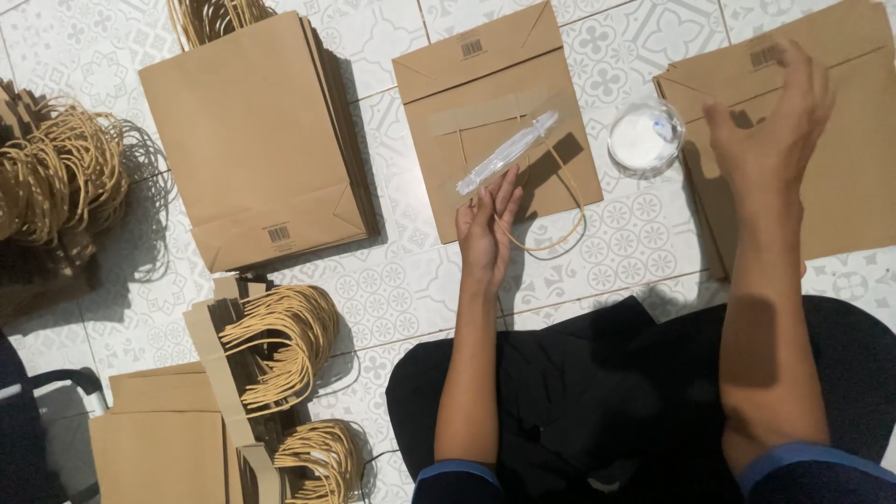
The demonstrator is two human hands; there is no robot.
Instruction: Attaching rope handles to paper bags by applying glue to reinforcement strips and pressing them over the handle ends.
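On the tiled floor (392,280), a flat brown paper bag (485,140) lies in front of the seated person; take it as the landmark. Left hand (485,229) rests at its near edge, fingers together, fingertips on the clear glue stick (509,152) lying across the bag's paper strip; whether it pinches the cord handle (551,238) looping off the bag, I cannot tell. Right hand (770,126) hovers right of the bag, fingers spread and empty, over a second bag stack (840,187). Round glue tub (644,140) sits just right of the bag. Progress, judged: a finished-looking stack (252,140) left of the bag, loose handle bundles (280,345) near-left, so plenty left.
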